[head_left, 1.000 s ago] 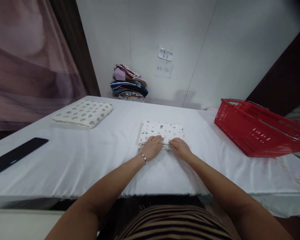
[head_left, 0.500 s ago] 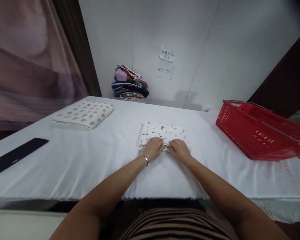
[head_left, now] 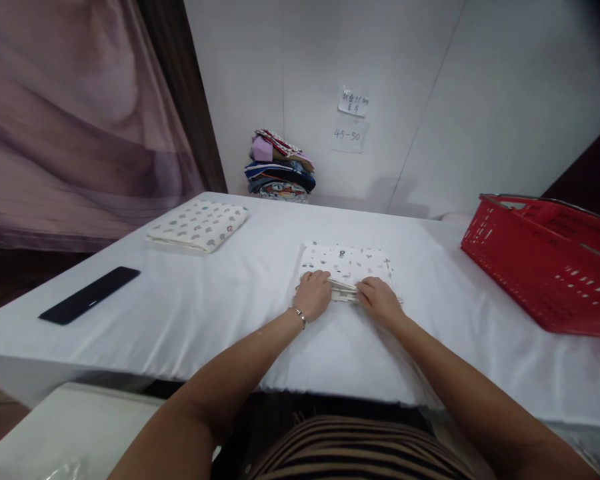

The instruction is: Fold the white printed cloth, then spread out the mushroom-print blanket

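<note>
A folded white cloth with small grey prints [head_left: 347, 261] lies near the middle of the white-covered table [head_left: 220, 300]. My left hand [head_left: 314, 295], with a bracelet at the wrist, grips the cloth's near edge at its left part. The near edge's right part is pinched by my right hand [head_left: 380, 300]. Between the hands the folded layers stand slightly apart. Thumbs are mostly hidden under the fingers and cloth.
Another folded cloth with grey prints [head_left: 200, 225] lies at the back left, with a black flat object [head_left: 90, 295] nearer. A red basket [head_left: 545, 267] stands on the right. Stacked fabrics [head_left: 280, 167] rest by the wall behind the table.
The view has turned left, so everything sits farther right. My hands are slightly farther apart, and a gap between the cloth's layers at the near edge shows more.
</note>
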### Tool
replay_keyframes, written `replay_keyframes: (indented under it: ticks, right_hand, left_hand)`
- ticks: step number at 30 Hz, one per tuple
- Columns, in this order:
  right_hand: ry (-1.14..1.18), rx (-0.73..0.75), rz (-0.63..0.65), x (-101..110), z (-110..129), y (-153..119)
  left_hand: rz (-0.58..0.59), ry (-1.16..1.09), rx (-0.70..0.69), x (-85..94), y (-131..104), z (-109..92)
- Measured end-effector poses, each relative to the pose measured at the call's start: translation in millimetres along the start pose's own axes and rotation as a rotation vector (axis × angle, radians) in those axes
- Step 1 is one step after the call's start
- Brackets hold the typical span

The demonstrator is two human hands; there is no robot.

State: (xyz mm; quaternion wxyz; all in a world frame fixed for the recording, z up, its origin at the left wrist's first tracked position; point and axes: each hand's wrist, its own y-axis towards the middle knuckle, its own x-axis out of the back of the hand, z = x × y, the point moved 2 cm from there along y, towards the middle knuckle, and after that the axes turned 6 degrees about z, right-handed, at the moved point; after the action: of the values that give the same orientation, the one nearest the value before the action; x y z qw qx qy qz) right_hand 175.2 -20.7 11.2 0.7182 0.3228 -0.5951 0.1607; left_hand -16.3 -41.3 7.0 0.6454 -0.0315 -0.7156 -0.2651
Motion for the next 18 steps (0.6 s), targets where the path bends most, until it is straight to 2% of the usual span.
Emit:
replay_keyframes:
  ticks: [9,18]
  right_hand:
    - [0.04,-0.011,0.065,-1,-1,0]
    - [0.128,-0.024,0.066,2,-4,1]
  left_hand:
    - [0.002,-0.016,0.154,7.5,-15,25]
    - [0.082,-0.065,0.187,10.3,-16,27]
